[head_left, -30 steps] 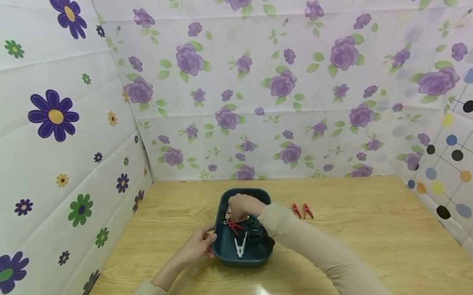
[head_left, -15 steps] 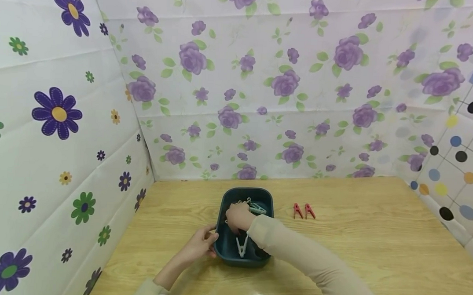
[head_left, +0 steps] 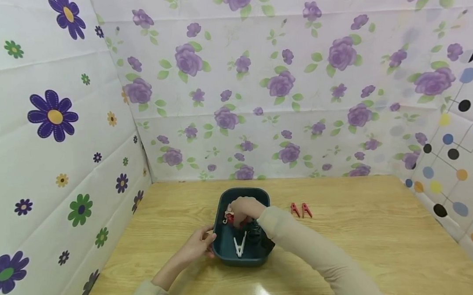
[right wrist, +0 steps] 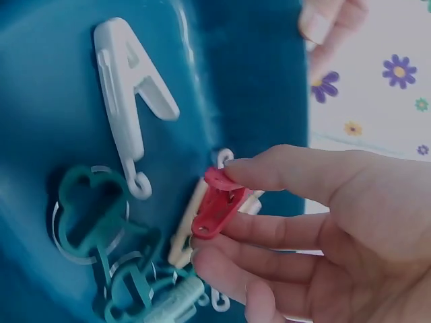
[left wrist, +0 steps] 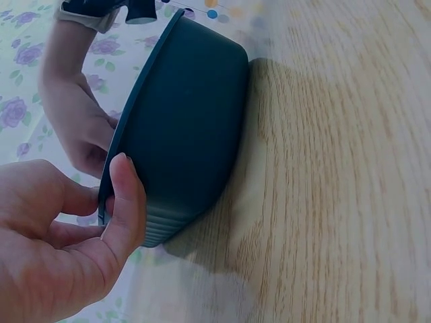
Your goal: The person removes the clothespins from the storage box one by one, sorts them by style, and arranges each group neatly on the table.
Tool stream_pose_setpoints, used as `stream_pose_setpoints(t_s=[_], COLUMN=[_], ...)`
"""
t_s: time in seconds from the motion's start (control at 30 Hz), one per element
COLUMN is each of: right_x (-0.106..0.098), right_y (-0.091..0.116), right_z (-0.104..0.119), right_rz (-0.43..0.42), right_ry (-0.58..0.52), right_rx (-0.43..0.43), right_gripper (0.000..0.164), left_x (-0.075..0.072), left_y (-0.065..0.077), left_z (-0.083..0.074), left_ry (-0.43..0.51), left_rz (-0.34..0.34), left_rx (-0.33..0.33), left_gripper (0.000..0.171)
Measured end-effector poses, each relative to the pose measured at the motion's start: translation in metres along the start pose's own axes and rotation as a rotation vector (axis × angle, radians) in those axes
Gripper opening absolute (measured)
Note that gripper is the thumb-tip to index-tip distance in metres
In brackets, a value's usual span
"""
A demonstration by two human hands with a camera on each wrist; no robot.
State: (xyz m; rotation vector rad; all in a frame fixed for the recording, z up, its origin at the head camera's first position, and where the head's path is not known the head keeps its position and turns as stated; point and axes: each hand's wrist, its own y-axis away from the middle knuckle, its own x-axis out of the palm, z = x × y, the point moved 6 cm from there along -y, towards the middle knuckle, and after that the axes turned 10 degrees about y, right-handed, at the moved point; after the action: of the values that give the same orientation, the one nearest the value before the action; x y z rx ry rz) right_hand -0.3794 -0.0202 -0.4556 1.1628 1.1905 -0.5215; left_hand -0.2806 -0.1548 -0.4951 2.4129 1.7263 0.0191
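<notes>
A dark teal plastic basin (head_left: 223, 248) stands on the table. My left hand (head_left: 194, 247) pinches its left rim between thumb and fingers, plain in the left wrist view. My right hand (head_left: 245, 209) reaches down inside the basin. In the right wrist view, thumb and fingers of that hand pinch a red clothespin (right wrist: 219, 207). A cream clothespin (right wrist: 185, 229) lies behind it, partly hidden. Toward the basin's near end lies a white clothespin (head_left: 239, 246) with a hook. Beside it sits a green flower-shaped piece (right wrist: 94, 212), and a pale green clothespin (right wrist: 176, 299) lies close by.
Two red clothespins (head_left: 301, 209) lie on the wooden table (head_left: 355, 232), right of the basin. A wall covering with purple flowers (head_left: 280, 84) rises behind the table, and others stand at both sides.
A red clothespin that lay in the basin is now pinched in my right hand. That hand went toward the basin's near end, then back up. My left hand stays at the rim.
</notes>
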Motion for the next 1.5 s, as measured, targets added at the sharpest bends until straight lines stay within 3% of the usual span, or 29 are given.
stream_pose_setpoints(t_s=[0.1, 0.4, 0.77, 1.07, 1.33, 1.5], right_x=[-0.011, -0.028, -0.024, -0.001, 0.023, 0.044], right_y=[0.007, 0.015, 0.035, 0.042, 0.047, 0.053], right_z=[-0.008, -0.03, -0.074, -0.126, -0.167, -0.192], right_rz=[-0.009, -0.166, -0.412, -0.453, -0.506, -0.492], right_ry=[-0.003, -0.002, -0.107, -0.277, -0.341, -0.387], right_rx=[-0.011, -0.133, -0.221, -0.124, -0.003, 0.077], right_gripper=[0.01, 0.051, 0.048, 0.026, 0.031, 0.041], left_x=[-0.002, -0.006, -0.006, -0.003, 0.0, 0.001], left_y=[-0.001, -0.001, 0.0, 0.0, 0.001, 0.0], left_z=[0.001, 0.002, 0.004, 0.004, 0.003, 0.003], left_ry=[0.003, -0.002, -0.017, -0.014, -0.008, -0.021], left_rz=[-0.01, -0.012, -0.026, -0.004, 0.001, -0.001], left_rx=[0.001, -0.016, -0.03, -0.014, -0.021, -0.025], left_gripper=[0.05, 0.05, 0.051, 0.05, 0.051, 0.051])
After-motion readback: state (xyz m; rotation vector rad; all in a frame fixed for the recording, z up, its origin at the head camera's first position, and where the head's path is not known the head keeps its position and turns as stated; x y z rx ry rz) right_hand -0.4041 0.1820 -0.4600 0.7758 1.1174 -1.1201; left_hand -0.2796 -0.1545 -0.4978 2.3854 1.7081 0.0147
